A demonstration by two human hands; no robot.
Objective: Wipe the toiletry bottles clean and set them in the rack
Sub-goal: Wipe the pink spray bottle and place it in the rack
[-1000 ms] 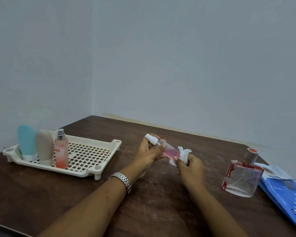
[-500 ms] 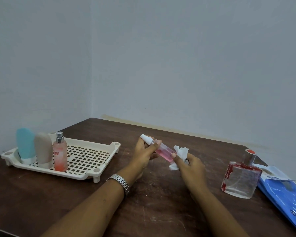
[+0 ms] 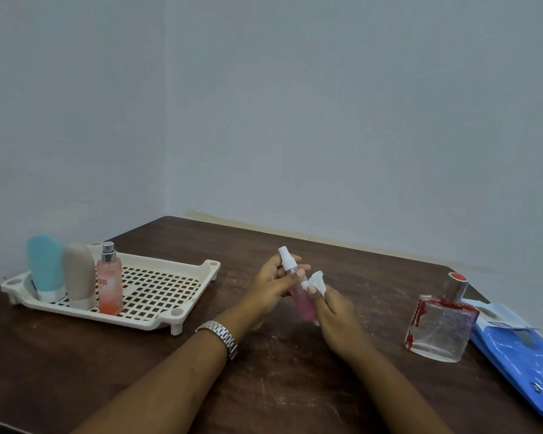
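My left hand (image 3: 271, 285) grips a slim pink spray bottle (image 3: 299, 294) with a white nozzle near its top, above the table's middle. My right hand (image 3: 333, 311) pinches a white wipe (image 3: 318, 281) against the bottle's lower body. The cream rack (image 3: 170, 308) stands at the left and holds a blue tube (image 3: 44, 270), a beige tube (image 3: 79, 275) and an orange spray bottle (image 3: 109, 280), all upright along its left end. A square clear glass bottle (image 3: 441, 327) with red marks stands on the table at the right.
A blue plastic packet (image 3: 524, 355) with a white sheet on it lies at the table's right edge, beside the glass bottle. The dark wooden table (image 3: 279, 371) meets grey walls at the back and left. A metal watch (image 3: 221, 335) sits on my left wrist.
The pink bottle has tipped from slanted to nearly upright, nozzle up. My right hand with the wipe has slid down along its body.
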